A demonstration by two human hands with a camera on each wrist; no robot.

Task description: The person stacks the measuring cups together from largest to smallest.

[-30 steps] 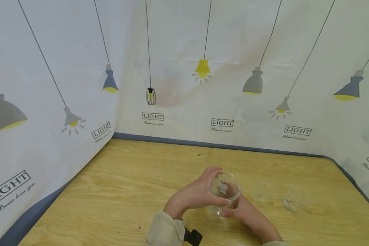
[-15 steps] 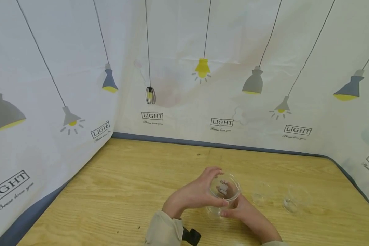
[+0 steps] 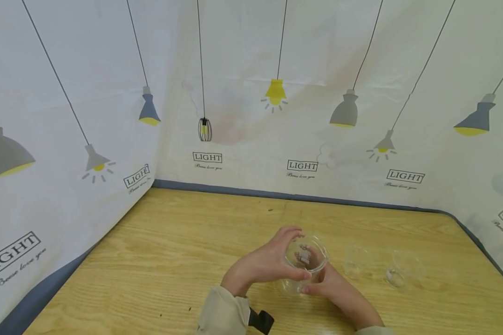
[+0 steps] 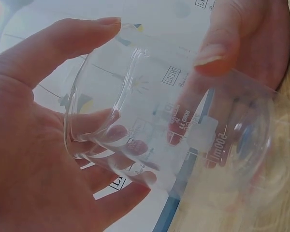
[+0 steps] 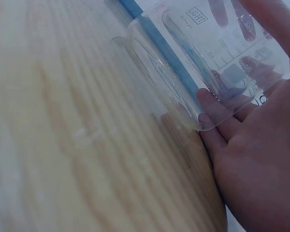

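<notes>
A clear glass beaker (image 3: 305, 256) with white printed markings is tilted between my two hands in the head view. "500ml" reads on the beaker's wall (image 4: 208, 134) in the left wrist view. Near the rim, my left hand (image 3: 265, 264) grips it, thumb on one side and fingers round the other. My right hand (image 3: 339, 292) holds it lower down, its thumb close by the base. Through the glass, fingers of both hands show. The rounded base (image 5: 159, 72) sits close over the wooden table in the right wrist view.
Two more clear glass vessels, one nearer (image 3: 353, 267) and one farther right (image 3: 396, 274), stand on the wooden table (image 3: 172, 242) to the right of my hands. A white sheet printed with lamps (image 3: 243, 153) rises along the table's back and sides.
</notes>
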